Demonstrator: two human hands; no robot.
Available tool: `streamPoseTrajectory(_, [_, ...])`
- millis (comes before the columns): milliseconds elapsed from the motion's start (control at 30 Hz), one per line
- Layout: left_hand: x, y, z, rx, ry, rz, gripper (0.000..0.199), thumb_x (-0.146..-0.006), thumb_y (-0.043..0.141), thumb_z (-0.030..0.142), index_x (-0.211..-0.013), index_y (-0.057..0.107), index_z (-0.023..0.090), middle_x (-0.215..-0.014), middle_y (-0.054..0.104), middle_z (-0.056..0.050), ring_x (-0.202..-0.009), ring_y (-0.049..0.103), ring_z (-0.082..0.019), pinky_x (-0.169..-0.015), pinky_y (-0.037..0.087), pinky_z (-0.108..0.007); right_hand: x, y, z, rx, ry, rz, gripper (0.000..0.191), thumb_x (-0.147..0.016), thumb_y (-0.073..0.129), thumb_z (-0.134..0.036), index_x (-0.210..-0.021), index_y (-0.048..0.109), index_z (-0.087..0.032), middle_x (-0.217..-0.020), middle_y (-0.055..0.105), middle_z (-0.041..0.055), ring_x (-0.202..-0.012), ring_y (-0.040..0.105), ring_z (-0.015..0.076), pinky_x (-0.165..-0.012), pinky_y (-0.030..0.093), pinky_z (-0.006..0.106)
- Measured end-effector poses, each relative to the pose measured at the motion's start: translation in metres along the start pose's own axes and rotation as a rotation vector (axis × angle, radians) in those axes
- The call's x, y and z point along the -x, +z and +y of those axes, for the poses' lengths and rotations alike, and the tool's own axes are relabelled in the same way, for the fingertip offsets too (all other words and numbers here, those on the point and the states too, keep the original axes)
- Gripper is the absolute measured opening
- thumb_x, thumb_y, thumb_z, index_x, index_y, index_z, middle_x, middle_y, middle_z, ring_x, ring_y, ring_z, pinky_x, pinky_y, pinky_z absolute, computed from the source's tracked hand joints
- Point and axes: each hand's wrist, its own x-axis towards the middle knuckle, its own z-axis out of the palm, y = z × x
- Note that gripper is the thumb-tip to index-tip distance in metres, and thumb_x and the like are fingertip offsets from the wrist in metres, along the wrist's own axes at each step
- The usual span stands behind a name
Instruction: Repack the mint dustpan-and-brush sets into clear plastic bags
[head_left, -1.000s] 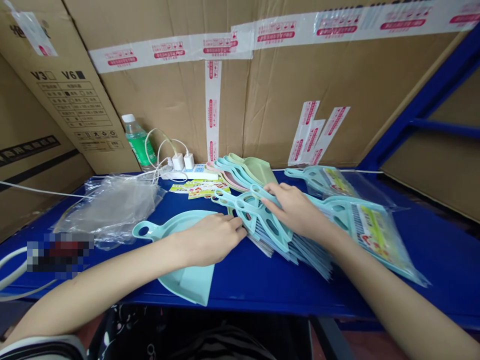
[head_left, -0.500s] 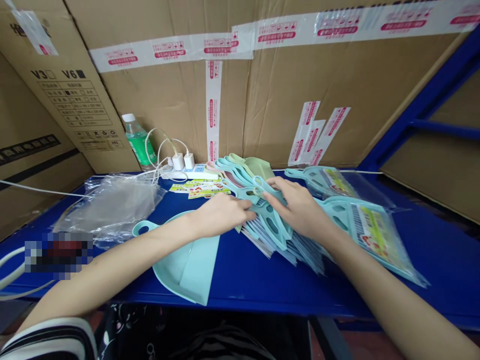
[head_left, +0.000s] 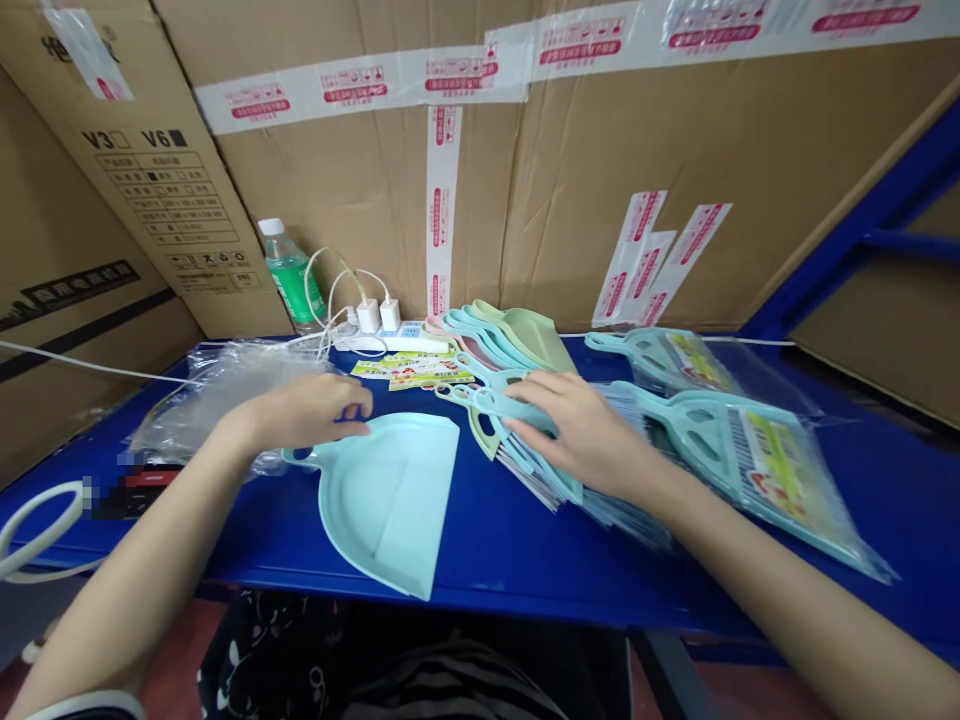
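My left hand (head_left: 311, 410) hovers above the handle end of a light-blue dustpan (head_left: 390, 500), its fingers curled apart with nothing between them. The dustpan lies on the blue table with its straight edge to the right. My right hand (head_left: 562, 415) has its fingers wrapped over a light-blue brush (head_left: 517, 378) on a pile of small brushes (head_left: 529, 480). Behind the pile lie stacked blue, pink and green dustpans (head_left: 525, 335). Two bagged dustpan sets with printed cards, one nearer (head_left: 776, 465) and one farther back (head_left: 694, 360), rest to the right.
Clear plastic bags (head_left: 225, 390) lie at the left. A power strip (head_left: 390, 340) with white chargers, a green-labelled bottle (head_left: 294, 275) and printed cards (head_left: 416, 372) stand or lie at the back. Large cardboard boxes (head_left: 555, 200) rise behind the blue table (head_left: 510, 570).
My left hand has left the brush pile and moved left to the dustpan's handle. My right hand stays at the brushes. The view has shifted slightly.
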Motion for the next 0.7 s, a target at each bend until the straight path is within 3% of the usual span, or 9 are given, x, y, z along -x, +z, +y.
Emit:
streamPoseTrajectory(100, [0.006,0.003,-0.020,0.251,0.009,-0.205,0.024,-0.085,0.056,0.037,-0.075,0.064,0.017,-0.059,0.058,0.002,-0.055,0.051,-0.010,-0.050,0.033,-0.020,-0.009,0.005,-0.010,-0.024,-0.059,-0.049,0.015,-0.091,0.052,-0.023,-0.098,0.064,-0.017,-0.090,0.068,0.0092,-0.088,0.063,0.0246,-0.078,0.047,0.040])
streamPoseTrajectory(167, [0.006,0.005,-0.022,0.364,0.027,-0.263,0.029,-0.088,0.054,0.039,-0.072,0.063,0.016,-0.058,0.057,0.002,-0.054,0.050,-0.010,-0.051,0.034,-0.020,-0.016,0.009,-0.019,-0.039,-0.084,-0.062,0.015,-0.091,0.054,-0.023,-0.098,0.065,-0.016,-0.089,0.068,0.0089,-0.087,0.062,0.0245,-0.079,0.046,0.040])
streamPoseTrajectory(467, [0.003,0.019,-0.007,0.471,0.144,-0.202,0.025,-0.084,0.053,0.033,-0.067,0.057,0.015,-0.057,0.051,0.004,-0.054,0.046,-0.009,-0.051,0.033,-0.018,-0.039,0.031,-0.066,-0.132,-0.176,-0.194,0.008,-0.086,0.061,-0.020,-0.089,0.067,-0.016,-0.086,0.067,0.0070,-0.082,0.059,0.0211,-0.077,0.044,0.035])
streamPoseTrajectory(700, [0.007,0.016,-0.005,0.535,0.136,-0.232,0.021,-0.081,0.054,0.033,-0.069,0.054,0.016,-0.058,0.050,0.005,-0.054,0.045,-0.009,-0.050,0.037,-0.017,-0.040,0.037,-0.075,-0.141,-0.180,-0.196,0.009,-0.084,0.062,-0.021,-0.089,0.067,-0.016,-0.082,0.067,0.0063,-0.079,0.058,0.0205,-0.075,0.042,0.034])
